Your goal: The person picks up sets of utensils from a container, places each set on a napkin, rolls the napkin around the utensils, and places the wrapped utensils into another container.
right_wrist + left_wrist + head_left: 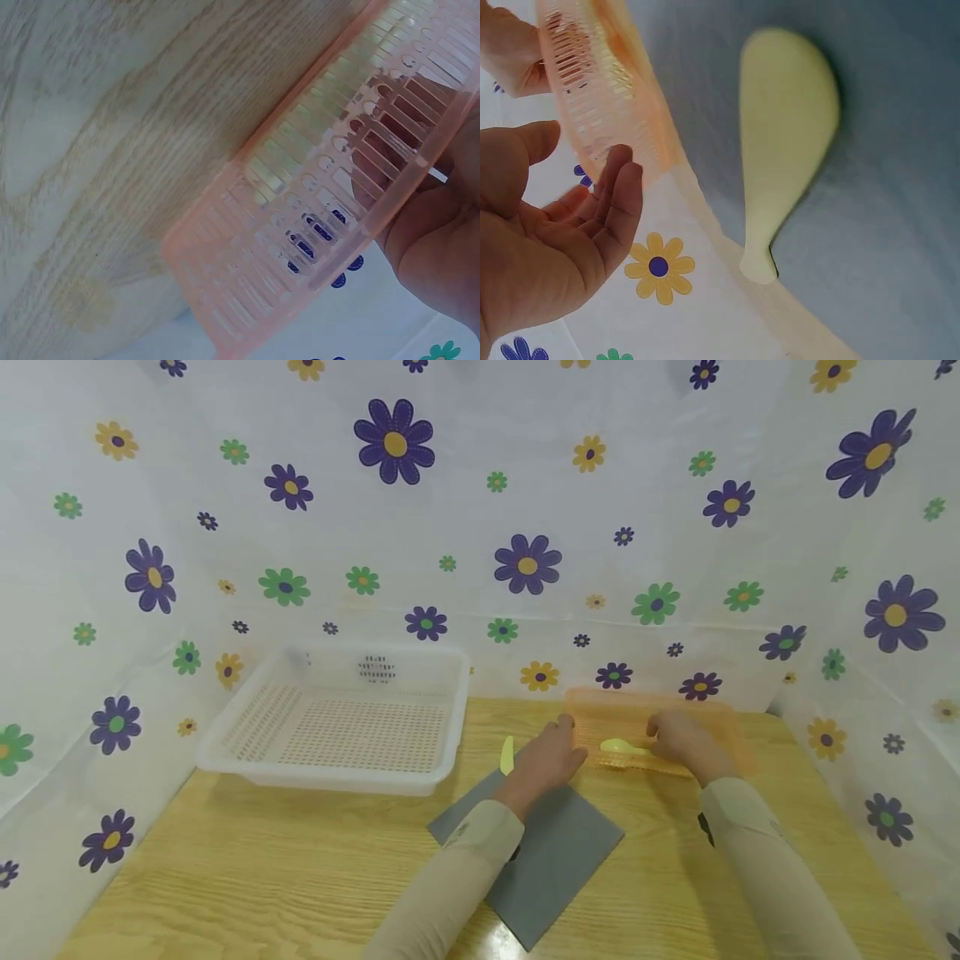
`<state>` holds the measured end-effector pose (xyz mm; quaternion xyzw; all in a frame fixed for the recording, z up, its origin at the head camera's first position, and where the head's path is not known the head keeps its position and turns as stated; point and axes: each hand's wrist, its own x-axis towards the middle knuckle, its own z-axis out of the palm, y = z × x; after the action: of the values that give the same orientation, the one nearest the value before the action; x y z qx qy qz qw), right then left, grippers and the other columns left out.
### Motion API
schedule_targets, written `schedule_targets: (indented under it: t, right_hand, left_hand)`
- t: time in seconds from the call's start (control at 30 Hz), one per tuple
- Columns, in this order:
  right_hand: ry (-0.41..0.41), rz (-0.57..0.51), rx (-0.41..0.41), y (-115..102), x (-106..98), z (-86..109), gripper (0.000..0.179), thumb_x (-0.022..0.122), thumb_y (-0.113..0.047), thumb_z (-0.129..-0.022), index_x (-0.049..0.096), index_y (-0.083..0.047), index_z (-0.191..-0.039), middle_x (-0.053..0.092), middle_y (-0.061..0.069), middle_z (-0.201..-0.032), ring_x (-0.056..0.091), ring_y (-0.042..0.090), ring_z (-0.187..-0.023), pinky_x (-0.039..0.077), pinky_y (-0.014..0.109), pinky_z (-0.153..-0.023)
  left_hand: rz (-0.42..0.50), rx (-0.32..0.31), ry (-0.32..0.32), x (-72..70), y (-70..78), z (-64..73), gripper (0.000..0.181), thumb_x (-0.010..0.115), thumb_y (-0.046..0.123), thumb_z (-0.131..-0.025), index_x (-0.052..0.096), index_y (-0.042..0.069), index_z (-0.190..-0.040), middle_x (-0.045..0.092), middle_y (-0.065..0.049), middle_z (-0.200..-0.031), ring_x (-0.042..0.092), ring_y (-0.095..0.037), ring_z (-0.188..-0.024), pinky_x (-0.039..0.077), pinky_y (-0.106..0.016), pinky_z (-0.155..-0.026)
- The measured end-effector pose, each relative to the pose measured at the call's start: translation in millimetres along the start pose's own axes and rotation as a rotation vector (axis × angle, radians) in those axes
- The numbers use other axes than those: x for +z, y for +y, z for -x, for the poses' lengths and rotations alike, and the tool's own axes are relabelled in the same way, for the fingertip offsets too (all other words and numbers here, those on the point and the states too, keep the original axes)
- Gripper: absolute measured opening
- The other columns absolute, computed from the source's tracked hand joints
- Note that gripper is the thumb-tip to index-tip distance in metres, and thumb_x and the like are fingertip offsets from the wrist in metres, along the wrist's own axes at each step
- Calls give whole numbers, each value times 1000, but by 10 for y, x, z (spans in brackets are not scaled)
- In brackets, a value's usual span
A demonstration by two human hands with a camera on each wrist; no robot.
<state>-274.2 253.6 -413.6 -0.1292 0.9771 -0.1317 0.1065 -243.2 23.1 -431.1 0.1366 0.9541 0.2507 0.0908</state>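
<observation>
In the head view my right hand reaches into an orange slatted basket and appears to pinch the handle of a pale yellow spoon. Its curled fingers show through the slats in the right wrist view. Other pale yellow material lies along the basket's bottom, its kind unclear. My left hand is at the basket's left end, fingers loosely bent and nothing between them. Beneath that arm, a pale yellow knife-shaped piece lies on a grey mat, overhanging its edge.
A large white perforated basket stands on the wooden table to the left. Flower-printed white sheeting encloses the back and both sides. The orange basket sits close to the back sheet.
</observation>
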Motion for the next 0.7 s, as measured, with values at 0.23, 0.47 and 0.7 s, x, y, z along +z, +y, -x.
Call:
schedule_targets:
  t: [0.23,0.47,0.7]
  right_hand:
    - [-35,-53,10,32,19,-54,22,65,-3,-90,66,11,-107,66,29,-110,63,42,-99,51,53,-89]
    - [-62,-73,55,80,59,-122,17,63,0,-87,69,8,-101,68,25,-105,63,34,-91,52,51,-87]
    - [-87,-93,116,82,87,-133,17,58,3,-87,70,4,-99,68,18,-99,58,27,-84,51,43,-82]
  left_hand:
    - [-110,8,11,22,20,-87,44,50,39,-104,43,8,-134,58,-10,-119,56,-19,-77,48,-33,-66]
    - [-104,-3,15,11,42,-100,41,53,40,-102,46,9,-128,60,-9,-114,57,-19,-79,49,-34,-67]
    - [-119,-18,9,14,60,-88,39,55,41,-101,47,10,-124,60,-7,-106,55,-19,-75,47,-33,-63]
